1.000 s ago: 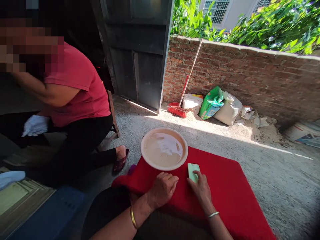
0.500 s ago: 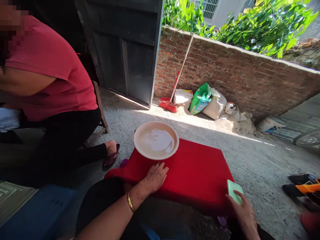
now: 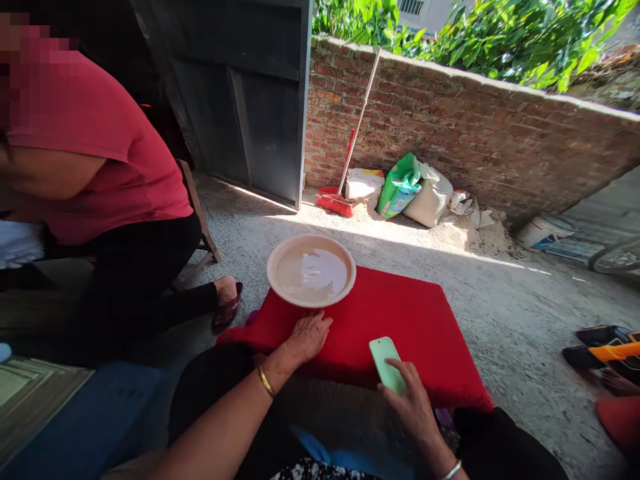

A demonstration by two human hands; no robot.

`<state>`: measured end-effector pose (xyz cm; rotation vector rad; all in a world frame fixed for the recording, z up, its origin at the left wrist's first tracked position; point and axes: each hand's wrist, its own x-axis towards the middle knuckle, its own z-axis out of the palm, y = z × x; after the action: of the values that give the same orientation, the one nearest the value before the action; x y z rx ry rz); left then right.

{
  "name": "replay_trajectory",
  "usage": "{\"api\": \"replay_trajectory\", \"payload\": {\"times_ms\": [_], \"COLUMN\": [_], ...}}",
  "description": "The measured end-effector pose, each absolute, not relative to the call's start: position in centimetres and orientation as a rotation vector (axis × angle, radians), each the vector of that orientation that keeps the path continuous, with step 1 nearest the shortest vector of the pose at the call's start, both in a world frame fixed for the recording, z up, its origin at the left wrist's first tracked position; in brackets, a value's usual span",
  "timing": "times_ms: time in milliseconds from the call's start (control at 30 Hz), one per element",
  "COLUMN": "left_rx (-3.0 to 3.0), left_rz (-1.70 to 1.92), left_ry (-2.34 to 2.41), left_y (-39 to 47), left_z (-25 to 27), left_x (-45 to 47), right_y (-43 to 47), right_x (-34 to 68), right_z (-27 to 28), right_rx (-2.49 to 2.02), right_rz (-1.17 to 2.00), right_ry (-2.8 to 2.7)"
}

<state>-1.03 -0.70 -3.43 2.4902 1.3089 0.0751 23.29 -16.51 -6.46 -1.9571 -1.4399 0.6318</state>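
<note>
My left hand (image 3: 311,335), below a gold bangle, rests palm down on the red cloth (image 3: 405,300) that covers a low table or stool in front of me. Its fingers are loosely stretched towards a pale round basin (image 3: 311,303) of water at the cloth's far left corner. In my right hand (image 3: 414,405) is a pale green flat slab (image 3: 385,357) with rounded corners and a small hole near its top edge, the size of a phone. Thumb and fingers hold its lower part, over the cloth's near edge.
To the left a person in a red shirt (image 3: 100,133) sits on a wooden chair (image 3: 193,203). A dark metal door (image 3: 265,127) stands ahead. Along the brick wall (image 3: 460,127) are a red broom (image 3: 343,203), a green sack (image 3: 400,187) and a white sack (image 3: 430,197). Orange-black shoes (image 3: 607,353) are at right.
My right hand has moved left with the green slab, from the cloth's right corner to its near middle. My left hand stays by the basin.
</note>
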Motion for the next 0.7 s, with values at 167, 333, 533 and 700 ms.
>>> {"api": "replay_trajectory", "payload": {"times_ms": [167, 333, 533, 700], "left_rx": [2.5, 2.467, 2.442, 2.433], "left_rz": [0.065, 0.102, 0.111, 0.08], "left_ry": [1.297, 1.326, 1.333, 1.334], "left_y": [-0.8, -0.6, -0.2, 0.0], "left_z": [-2.2, -1.6, -1.9, -1.7], "left_x": [-1.1, -1.7, -2.4, -2.6], "right_y": [-18.9, -17.7, -13.9, -13.0], "right_x": [34.7, 28.8, 12.8, 12.2], "right_z": [-7.2, -8.5, -8.0, -6.4], "right_rx": [-2.418, -2.312, -1.858, -1.617], "right_rz": [0.249, 0.349, 0.786, 0.971], "right_ry": [-0.789, -0.95, -1.762, -1.954]}}
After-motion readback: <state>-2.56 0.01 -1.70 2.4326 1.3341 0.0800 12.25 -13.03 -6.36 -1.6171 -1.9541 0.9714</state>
